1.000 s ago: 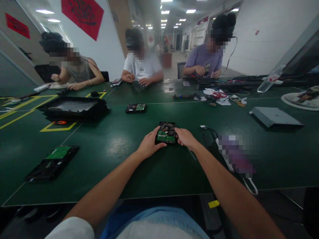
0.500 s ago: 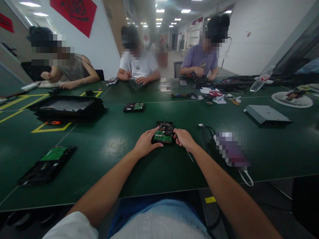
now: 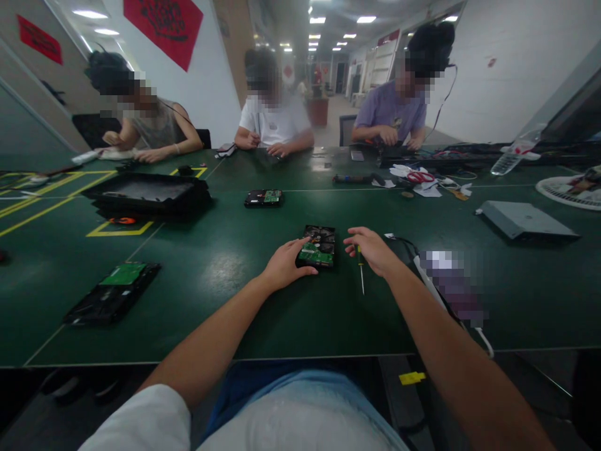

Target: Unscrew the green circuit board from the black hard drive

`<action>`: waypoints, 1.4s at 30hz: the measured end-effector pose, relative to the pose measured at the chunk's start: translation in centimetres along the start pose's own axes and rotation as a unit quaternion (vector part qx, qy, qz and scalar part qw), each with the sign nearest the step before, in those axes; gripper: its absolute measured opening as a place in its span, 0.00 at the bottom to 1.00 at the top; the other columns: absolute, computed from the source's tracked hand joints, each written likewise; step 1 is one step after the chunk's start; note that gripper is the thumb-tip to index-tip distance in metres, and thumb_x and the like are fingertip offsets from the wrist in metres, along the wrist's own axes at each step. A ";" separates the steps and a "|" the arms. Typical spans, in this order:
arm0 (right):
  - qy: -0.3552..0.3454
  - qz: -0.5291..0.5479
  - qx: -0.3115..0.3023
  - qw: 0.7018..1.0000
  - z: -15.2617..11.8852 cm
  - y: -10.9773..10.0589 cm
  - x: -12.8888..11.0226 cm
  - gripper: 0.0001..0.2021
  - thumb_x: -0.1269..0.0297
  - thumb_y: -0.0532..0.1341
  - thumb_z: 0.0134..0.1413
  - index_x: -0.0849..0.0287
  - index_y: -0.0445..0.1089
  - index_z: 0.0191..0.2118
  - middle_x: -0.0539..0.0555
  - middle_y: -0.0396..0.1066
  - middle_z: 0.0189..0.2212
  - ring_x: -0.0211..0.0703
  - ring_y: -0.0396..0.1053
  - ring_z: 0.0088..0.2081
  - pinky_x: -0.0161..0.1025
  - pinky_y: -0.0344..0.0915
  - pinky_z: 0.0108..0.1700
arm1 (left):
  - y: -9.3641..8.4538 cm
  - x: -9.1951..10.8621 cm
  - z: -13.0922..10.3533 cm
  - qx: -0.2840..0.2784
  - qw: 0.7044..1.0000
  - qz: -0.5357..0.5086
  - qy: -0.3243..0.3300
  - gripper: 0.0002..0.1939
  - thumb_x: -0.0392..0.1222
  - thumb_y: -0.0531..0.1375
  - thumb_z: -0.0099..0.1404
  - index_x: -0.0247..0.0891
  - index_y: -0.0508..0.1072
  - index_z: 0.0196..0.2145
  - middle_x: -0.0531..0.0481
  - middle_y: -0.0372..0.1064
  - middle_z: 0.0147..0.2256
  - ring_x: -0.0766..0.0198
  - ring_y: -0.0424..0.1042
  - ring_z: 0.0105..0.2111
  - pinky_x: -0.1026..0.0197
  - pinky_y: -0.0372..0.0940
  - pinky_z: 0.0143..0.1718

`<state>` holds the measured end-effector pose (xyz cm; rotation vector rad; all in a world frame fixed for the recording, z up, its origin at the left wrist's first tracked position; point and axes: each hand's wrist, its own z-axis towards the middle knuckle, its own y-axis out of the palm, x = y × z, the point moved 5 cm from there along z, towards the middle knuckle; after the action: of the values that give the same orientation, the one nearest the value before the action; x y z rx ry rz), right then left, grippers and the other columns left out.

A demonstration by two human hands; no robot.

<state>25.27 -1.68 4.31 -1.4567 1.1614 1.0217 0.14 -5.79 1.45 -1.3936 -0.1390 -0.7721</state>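
Note:
A hard drive (image 3: 321, 241) with a green circuit board lies on the green table in front of me. My left hand (image 3: 287, 263) grips it from the left, with fingers on its far left side and thumb at its near edge. To the right of the drive, and apart from it, my right hand (image 3: 369, 247) holds a screwdriver (image 3: 360, 260) by its yellow and dark handle. The screwdriver's thin metal shaft points back towards me. Index finger and thumb of that hand are stretched out towards the drive, and the other fingers are partly hidden.
Another hard drive (image 3: 263, 198) lies farther back, and a larger black device with a green board (image 3: 113, 293) is at left. Black trays (image 3: 148, 200) stand behind it. A blurred-out phone-like object (image 3: 453, 288) and a grey metal box (image 3: 526, 220) are at right. Three people sit opposite.
My right hand has drawn away from the hard drive to the right, its index finger and thumb now stretched out. The screwdriver's handle has come into sight. My left hand stays on the drive.

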 end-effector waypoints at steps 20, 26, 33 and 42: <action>-0.341 -0.302 0.185 0.871 -4.1 2.3 -2.9 0.36 0.66 0.56 0.66 0.53 0.47 0.76 0.62 0.73 0.59 0.55 0.76 0.52 0.54 0.73 0.57 | -0.2 1.6 -0.2 -0.006 0.998 0.056 0.015 0.41 0.54 0.66 0.67 0.40 0.60 0.71 0.41 0.67 0.66 0.43 0.63 0.68 0.43 0.61 0.68; -0.341 -0.344 0.181 0.856 -4.0 2.6 -1.8 0.41 0.68 0.57 0.63 0.50 0.41 0.78 0.60 0.75 0.59 0.56 0.78 0.50 0.56 0.75 0.54 | -0.4 1.9 -0.2 -0.002 0.998 0.059 0.024 0.40 0.53 0.66 0.67 0.41 0.60 0.71 0.41 0.67 0.65 0.45 0.65 0.66 0.44 0.63 0.66; -0.331 -0.317 0.184 0.870 -4.1 1.7 -1.6 0.36 0.59 0.57 0.68 0.53 0.45 0.76 0.65 0.70 0.63 0.59 0.77 0.52 0.57 0.74 0.56 | -0.2 1.8 -0.2 -0.002 0.998 0.058 0.012 0.39 0.54 0.66 0.67 0.41 0.61 0.71 0.41 0.68 0.65 0.44 0.65 0.66 0.44 0.64 0.65; -0.304 -0.272 0.193 0.893 -4.9 1.0 -1.6 0.36 0.58 0.56 0.68 0.57 0.44 0.76 0.62 0.76 0.47 0.55 0.78 0.42 0.57 0.74 0.52 | -0.2 1.8 -0.3 -0.004 0.999 0.053 0.001 0.38 0.55 0.65 0.68 0.41 0.62 0.70 0.40 0.68 0.65 0.42 0.65 0.66 0.41 0.64 0.65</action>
<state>24.21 -6.27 6.57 -0.9469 0.4199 0.7115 1.23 -6.79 2.51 -1.3963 -0.0604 -0.6856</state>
